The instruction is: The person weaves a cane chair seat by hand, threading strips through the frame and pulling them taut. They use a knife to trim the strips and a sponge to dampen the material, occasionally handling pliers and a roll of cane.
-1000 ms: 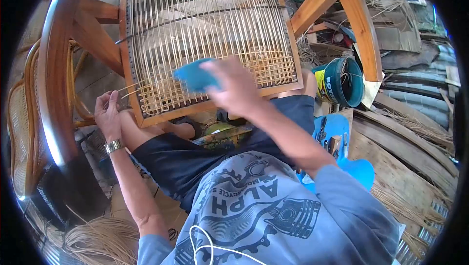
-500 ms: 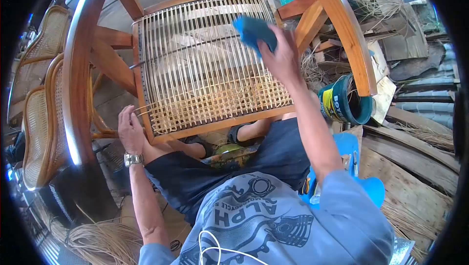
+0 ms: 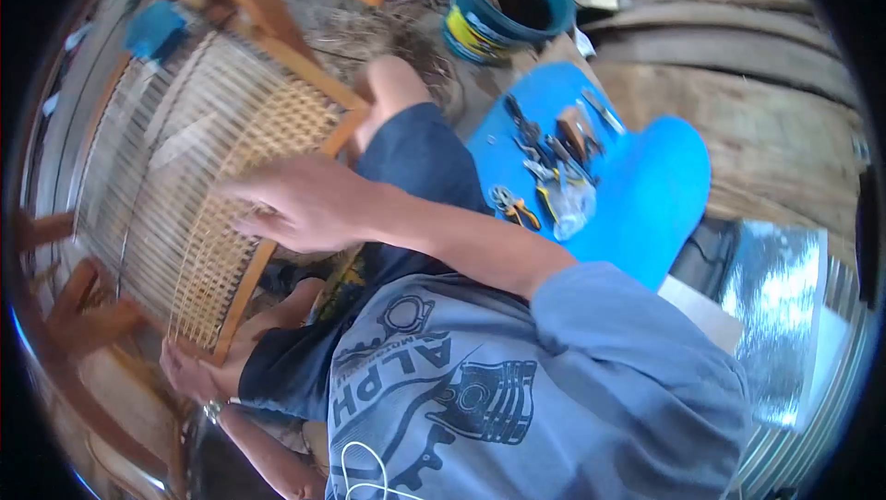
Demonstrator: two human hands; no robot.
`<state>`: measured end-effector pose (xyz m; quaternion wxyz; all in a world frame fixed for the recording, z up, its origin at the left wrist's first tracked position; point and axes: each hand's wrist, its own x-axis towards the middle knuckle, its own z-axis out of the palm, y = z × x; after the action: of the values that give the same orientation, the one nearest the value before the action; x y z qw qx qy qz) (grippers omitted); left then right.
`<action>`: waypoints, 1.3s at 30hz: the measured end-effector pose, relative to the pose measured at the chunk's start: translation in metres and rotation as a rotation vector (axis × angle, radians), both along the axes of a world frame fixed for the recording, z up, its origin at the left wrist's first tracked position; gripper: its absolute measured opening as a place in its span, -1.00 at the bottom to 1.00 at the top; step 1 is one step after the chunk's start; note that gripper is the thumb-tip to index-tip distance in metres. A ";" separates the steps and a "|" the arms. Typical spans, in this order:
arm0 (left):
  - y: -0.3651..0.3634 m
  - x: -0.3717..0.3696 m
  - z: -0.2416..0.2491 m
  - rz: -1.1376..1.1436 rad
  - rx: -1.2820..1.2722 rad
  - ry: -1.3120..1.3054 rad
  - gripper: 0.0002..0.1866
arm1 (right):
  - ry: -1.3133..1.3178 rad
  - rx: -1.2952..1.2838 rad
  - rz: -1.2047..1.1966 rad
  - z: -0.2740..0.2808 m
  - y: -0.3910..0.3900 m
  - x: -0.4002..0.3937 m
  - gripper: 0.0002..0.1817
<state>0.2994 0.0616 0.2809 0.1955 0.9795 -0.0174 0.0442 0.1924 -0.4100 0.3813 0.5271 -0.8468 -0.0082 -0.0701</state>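
A wooden chair frame with a half-woven cane seat (image 3: 263, 136) tilts across the left of the view. Close weave fills the near side, and single parallel strands span the far side. My right hand (image 3: 300, 205) hovers over the weave, slightly blurred, fingers stretched and apart with nothing seen in them. My left hand (image 3: 187, 371) is at the near left corner of the seat frame; its fingers are blurred, so any grip is hidden. A blue sponge-like block (image 3: 155, 29) lies at the seat's far edge.
To my right is a blue plastic surface (image 3: 628, 196) bearing pliers (image 3: 515, 208) and several other hand tools. Beyond it stands a dark green bucket (image 3: 508, 6). Wooden boards (image 3: 738, 122) and a shiny silver sheet (image 3: 783, 315) lie farther right.
The view has swung right, bringing the tools into sight. My right hand has let go of the blue block and come back over the near weave. My left hand stays by the frame corner.
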 end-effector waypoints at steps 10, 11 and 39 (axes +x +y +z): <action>0.037 0.015 -0.007 -0.120 0.146 0.073 -0.63 | 0.823 -0.578 -0.877 -0.085 -0.212 -0.387 -0.72; 0.035 0.013 -0.009 -0.079 0.004 0.071 -0.66 | 0.824 -0.575 -0.881 -0.091 -0.217 -0.405 -0.72; 0.038 0.018 -0.013 -0.030 -0.048 0.156 -0.49 | 0.816 -0.671 -1.203 -0.174 -0.283 -0.473 -0.68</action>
<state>0.3174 0.1001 0.2680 0.2206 0.9746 -0.0159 -0.0350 -0.2809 -0.6934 0.2069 0.0776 -0.7784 0.6227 -0.0206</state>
